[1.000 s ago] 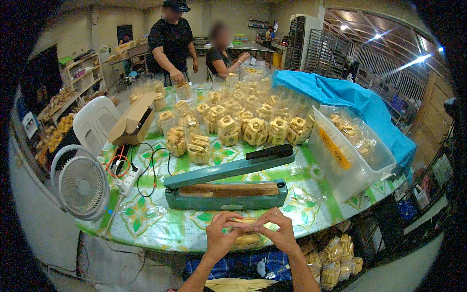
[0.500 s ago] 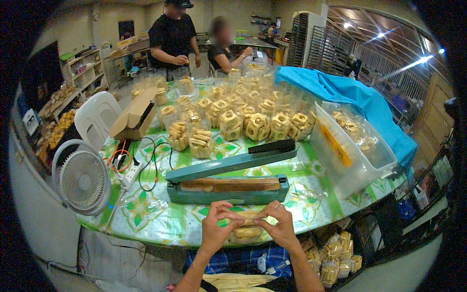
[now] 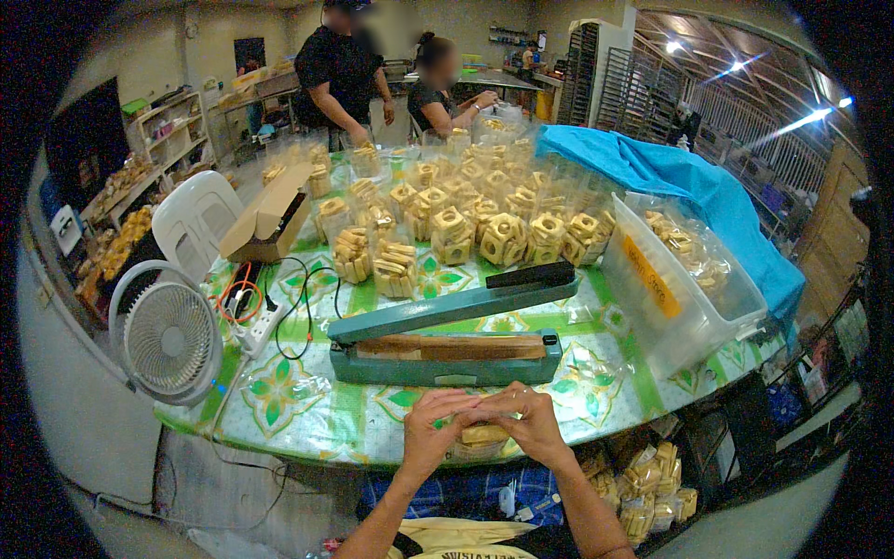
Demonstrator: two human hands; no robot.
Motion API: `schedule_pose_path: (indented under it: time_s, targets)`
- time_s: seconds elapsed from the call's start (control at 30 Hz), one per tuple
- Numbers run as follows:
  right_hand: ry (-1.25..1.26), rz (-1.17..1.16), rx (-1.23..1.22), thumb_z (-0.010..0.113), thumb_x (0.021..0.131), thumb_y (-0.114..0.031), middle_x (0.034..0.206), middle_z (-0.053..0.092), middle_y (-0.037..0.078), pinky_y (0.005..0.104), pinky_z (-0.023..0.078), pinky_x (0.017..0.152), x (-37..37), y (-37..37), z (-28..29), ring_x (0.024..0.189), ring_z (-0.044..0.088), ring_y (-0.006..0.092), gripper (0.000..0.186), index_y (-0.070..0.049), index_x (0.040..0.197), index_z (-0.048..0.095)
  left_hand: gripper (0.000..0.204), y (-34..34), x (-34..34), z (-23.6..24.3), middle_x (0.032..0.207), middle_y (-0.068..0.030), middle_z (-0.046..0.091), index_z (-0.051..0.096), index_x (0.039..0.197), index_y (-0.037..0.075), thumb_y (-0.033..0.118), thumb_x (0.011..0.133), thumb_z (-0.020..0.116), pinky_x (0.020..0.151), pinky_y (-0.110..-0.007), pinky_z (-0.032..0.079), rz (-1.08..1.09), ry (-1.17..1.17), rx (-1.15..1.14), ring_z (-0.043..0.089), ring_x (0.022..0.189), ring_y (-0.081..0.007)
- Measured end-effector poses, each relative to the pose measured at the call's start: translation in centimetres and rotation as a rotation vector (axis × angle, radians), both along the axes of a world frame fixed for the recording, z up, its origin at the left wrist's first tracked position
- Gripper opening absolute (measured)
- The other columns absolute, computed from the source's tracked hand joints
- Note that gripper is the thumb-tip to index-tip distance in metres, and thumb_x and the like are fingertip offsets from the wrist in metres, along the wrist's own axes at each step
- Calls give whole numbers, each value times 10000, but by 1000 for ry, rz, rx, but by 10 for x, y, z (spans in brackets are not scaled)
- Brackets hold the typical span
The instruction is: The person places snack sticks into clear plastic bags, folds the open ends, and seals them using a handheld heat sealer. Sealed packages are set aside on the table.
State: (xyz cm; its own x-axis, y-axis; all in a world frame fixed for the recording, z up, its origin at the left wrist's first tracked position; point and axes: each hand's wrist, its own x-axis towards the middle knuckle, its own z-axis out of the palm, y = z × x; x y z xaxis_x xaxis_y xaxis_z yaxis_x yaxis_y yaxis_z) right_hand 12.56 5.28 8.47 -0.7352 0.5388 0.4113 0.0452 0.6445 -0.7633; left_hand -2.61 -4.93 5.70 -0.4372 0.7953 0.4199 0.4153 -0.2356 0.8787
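Observation:
At the near edge of the table, my left hand (image 3: 432, 427) and my right hand (image 3: 527, 421) meet over a clear plastic bag of pale yellow biscuits (image 3: 481, 436). Both are closed on the top of the bag, thumbs toward each other, and the fingers hide much of its upper edge. Just beyond them lies a teal hand-operated bag sealer (image 3: 447, 374), its long arm (image 3: 447, 309) raised and its black handle at the right end. A brown strip runs along the sealer's base.
Many filled biscuit bags (image 3: 452, 233) crowd the far table. A clear plastic bin (image 3: 652, 307) stands right, beside blue cloth (image 3: 670, 177). At left are a fan (image 3: 172, 340), power strip (image 3: 264, 328), cables and open carton (image 3: 261, 247). Two people (image 3: 340, 74) work beyond.
My hands have come closer together over the bag's top, fingers now meeting. The standing person's arm has lowered toward a bag on the table. The view has shifted slightly.

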Motion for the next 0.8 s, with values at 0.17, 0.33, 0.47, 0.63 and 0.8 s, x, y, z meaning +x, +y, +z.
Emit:
schedule_pose_path:
  time_s: [0.17, 0.33, 0.47, 0.63, 0.8]
  targets:
    - [-88, -234, 433, 748, 723, -57, 829, 723, 61, 325, 476, 606, -10, -12, 0, 678, 615, 227, 149, -92, 867, 750, 134, 5, -3, -14, 940, -27, 735, 749, 902, 121, 64, 807, 674, 1038, -497, 396, 162, 267, 99, 682, 923, -208]
    - [111, -222, 532, 754, 720, -65, 719, 675, 59, 338, 463, 556, -16, -14, 4, 620, 591, 239, 85, -78, 792, 711, 136, 4, -12, -10, 962, -33, 729, 744, 923, 116, 79, 804, 689, 1022, -489, 412, 28, 161, 107, 662, 1002, -212]
    - [-45, -176, 456, 723, 738, -92, 763, 657, 58, 360, 490, 599, -8, -8, 7, 704, 607, 248, 90, -107, 825, 702, 142, 1, -23, -3, 1029, -29, 717, 738, 927, 117, 100, 786, 730, 1011, -433, 419, -93, 114, 39, 630, 1079, -218]
    - [-218, -97, 358, 689, 745, -119, 838, 634, 68, 399, 511, 650, -3, -1, 12, 807, 617, 274, 85, -123, 828, 672, 126, -4, -23, -3, 985, -10, 719, 733, 887, 123, 102, 764, 753, 1014, -410, 402, -37, 344, 27, 614, 1094, -226]
    - [-177, 23, 388, 678, 714, -89, 823, 610, 83, 413, 507, 651, 1, -6, 34, 802, 609, 297, 125, -118, 834, 659, 588, 0, -28, -13, 1233, -71, 605, 595, 1168, 93, 570, 824, 606, 1038, -417, 393, -373, -325, -11, 539, 1198, -241]
